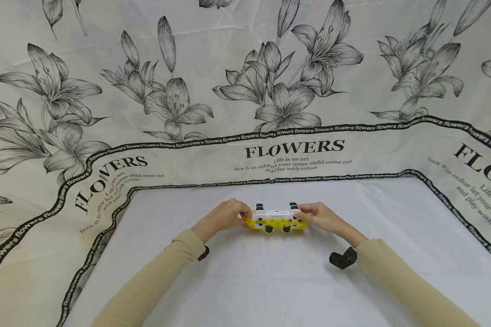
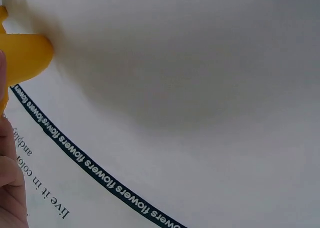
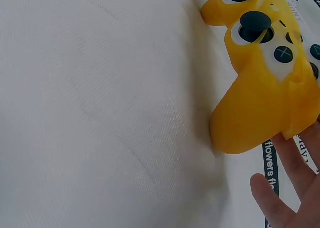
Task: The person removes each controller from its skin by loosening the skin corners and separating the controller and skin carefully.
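A white game controller (image 1: 276, 212) with black sticks and buttons is held low over the table, its trigger side facing away. A yellow silicone cover (image 3: 247, 112) wraps its grips and button face, while the white trigger side shows bare. In the right wrist view, the cover's edge stands up in a fold beside the buttons. My left hand (image 1: 227, 213) grips the controller's left end, its thumb against the yellow cover. At the other end my right hand (image 1: 322, 218) pinches the controller near the trigger; one finger sticks out free. Fingertips behind the cover are hidden.
The white tabletop (image 1: 270, 281) spreads around the hands. A floral cloth (image 1: 212, 159) with printed "FLOWERS" bands rises along the back and sides. A black wrist device (image 1: 343, 258) sits under the right forearm, and another (image 1: 203, 253) shows beside the left wrist.
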`<state>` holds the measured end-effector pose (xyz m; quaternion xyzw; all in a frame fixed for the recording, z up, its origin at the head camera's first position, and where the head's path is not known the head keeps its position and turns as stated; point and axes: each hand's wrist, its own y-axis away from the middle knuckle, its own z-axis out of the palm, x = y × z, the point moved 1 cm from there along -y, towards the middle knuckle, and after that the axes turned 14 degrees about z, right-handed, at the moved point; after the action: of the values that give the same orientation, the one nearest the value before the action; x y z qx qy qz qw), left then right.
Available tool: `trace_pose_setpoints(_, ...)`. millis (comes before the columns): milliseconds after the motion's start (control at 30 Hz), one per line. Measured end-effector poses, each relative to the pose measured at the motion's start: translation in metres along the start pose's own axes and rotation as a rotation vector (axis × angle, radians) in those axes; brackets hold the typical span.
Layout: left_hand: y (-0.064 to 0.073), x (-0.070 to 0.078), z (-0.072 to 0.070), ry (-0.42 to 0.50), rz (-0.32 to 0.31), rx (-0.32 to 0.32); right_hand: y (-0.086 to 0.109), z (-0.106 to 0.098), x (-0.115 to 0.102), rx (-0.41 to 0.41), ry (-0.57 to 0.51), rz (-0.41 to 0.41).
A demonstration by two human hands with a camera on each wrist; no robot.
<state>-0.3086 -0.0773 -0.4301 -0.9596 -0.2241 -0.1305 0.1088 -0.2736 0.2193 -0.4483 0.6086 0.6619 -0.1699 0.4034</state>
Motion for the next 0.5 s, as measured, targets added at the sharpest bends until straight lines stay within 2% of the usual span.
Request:
trace_pose_setpoints(67,-0.0007,0.001,-0.0016,0.007,0.006,-0.009,0.0003,-0.0003,-0.0004,-0.002,0.003,-0.017)
trace_pose_setpoints(233,-0.0026,0.0013,-0.0034,-0.055,0.047,-0.068,0.0004,-0.0007,-0.0026,0.013,0.019,-0.005)
trace_pose_setpoints(500,-0.003,0.0071,-0.0013,-0.152,0.043,-0.145,0.0001,0.0,-0.0041,0.043,0.036,-0.001)
